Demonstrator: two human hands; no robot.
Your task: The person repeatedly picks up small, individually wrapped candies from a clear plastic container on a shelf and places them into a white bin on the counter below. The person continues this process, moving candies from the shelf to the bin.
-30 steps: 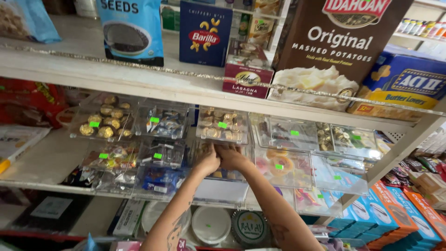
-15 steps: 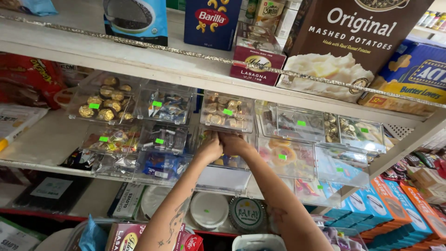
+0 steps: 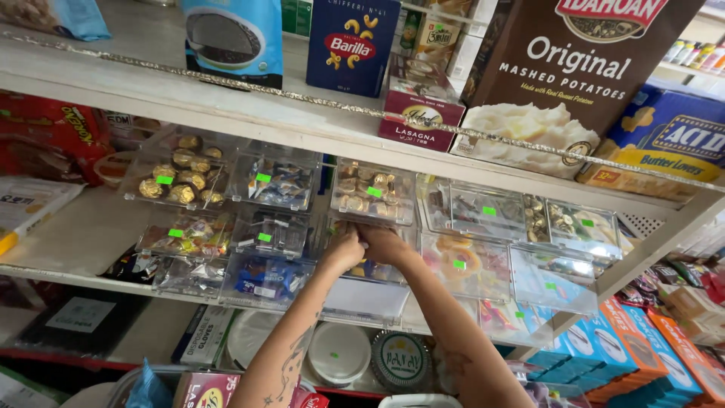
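Both our left hand [image 3: 343, 251] and right hand [image 3: 383, 243] pinch, frame centre, a clear candy box [image 3: 373, 194]: light, rigid, slippery; best gripped by its rim.

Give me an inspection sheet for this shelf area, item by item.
Surface: white shelf, stocked with clear boxes.
Job's things: clear candy box, middle of the row; both hands meet at its lower front edge.
Clutter: box of gold-wrapped sweets; blue-wrapped sweets box; round lids below.
Hands: left hand and right hand side by side, fingers hidden; grip cannot be told.
Cables: nothing seen.
Surroundings: upper shelf with brown potato box and blue pasta box.
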